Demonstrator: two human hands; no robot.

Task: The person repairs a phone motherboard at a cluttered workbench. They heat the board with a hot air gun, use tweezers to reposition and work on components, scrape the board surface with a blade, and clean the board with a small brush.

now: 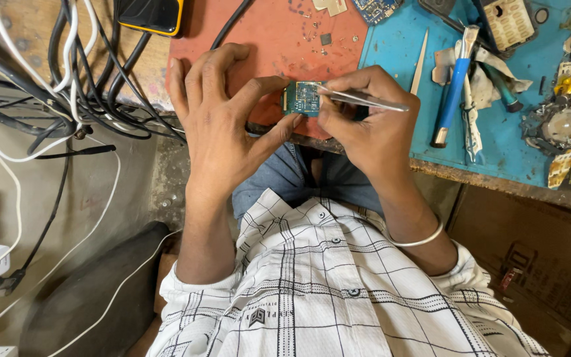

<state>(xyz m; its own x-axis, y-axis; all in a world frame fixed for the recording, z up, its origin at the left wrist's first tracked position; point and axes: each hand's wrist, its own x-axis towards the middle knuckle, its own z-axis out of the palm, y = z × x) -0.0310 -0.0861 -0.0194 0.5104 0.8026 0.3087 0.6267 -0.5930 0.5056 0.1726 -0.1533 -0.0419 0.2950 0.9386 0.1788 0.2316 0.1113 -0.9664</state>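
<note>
**Small board held between my two hands**

Beyond my fingers lay the blue mat (pixel 517 149), and next to it the red mat (pixel 259 39), both on the bench. To the left of my left hand hung a thick bundle of black and white cables (pixel 67 79). A yellow-edged black device (pixel 150 14) lay beyond my left fingers. To the right of my right hand, on the blue mat, was a blue-handled tool (pixel 451 96).

My left hand (pixel 216 129) was half closed: thumb and forefinger pinched the small green circuit board (pixel 302 99) by its left edge, and the other fingers were spread loosely above it. My right hand (pixel 368 125) was curled tight around metal tweezers (pixel 365 99), whose tips rested on the right side of the board. The board stood just between my two thumbs, over the near edge of the red mat.
</note>
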